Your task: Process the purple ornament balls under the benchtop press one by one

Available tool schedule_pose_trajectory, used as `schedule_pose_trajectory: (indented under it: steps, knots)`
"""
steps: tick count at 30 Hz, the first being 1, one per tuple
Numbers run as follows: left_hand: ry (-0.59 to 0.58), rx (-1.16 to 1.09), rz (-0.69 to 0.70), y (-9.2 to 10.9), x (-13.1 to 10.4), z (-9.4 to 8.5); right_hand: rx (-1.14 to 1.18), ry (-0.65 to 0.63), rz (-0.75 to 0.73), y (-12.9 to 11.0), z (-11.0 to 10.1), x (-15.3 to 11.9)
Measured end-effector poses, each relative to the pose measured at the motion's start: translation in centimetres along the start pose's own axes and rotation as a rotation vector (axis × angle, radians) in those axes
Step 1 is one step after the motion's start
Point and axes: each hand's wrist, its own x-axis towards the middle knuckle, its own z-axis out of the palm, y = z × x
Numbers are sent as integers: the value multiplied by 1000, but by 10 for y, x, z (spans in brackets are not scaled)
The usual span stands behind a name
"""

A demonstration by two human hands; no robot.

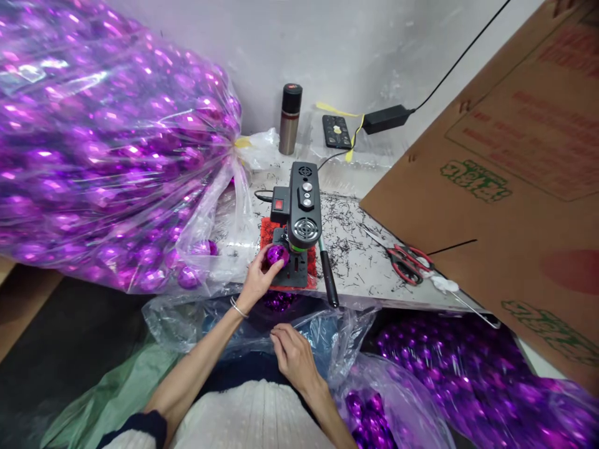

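My left hand (259,274) grips a shiny purple bauble (277,255) between thumb and fingers, just in front of the head of a small black bench drill press (305,202). The bauble is over the press's dark base plate (299,277), which rests on a red mat (266,232). Lower down, near my lap, my right hand (294,355) has its fingers curled together; whether they hold anything is hidden. Beside the press, a lever with a black handle (329,280) points toward me. An open clear plastic bag (322,343) with purple baubles inside hangs below the table edge.
A big tied bag of purple baubles (116,162) fills the left. Scissors (407,262) lie by a large cardboard box (505,206) on the right. A bottle (290,121), phone (336,131) and power adapter (386,118) stand behind. Black scraps (346,243) litter the table.
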Motion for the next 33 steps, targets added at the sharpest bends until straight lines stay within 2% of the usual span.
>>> schedule_pose_trajectory:
  steps: [4,6,10,16,20,27,30,33]
  knots:
    - [42,350,166,-20,1,3,0,15,25,5,-2,-4]
    - [37,448,232,-26,3,4,8,23,32,8,-4,-4]
    - [18,487,365,-29,8,8,10,65,57,13,-16,0]
    - [-43,505,464,-19,11,9,-31,180,74,22,-51,20]
    - [-69,479,465,-19,11,13,-80,270,55,27,-73,36]
    - [-142,399,377,-28,14,17,-117,600,-42,24,-99,79]
    - [-150,381,370,-27,15,17,-128,626,-162,19,-104,105]
    - [-141,364,376,-27,14,18,-127,596,-254,15,-106,127]
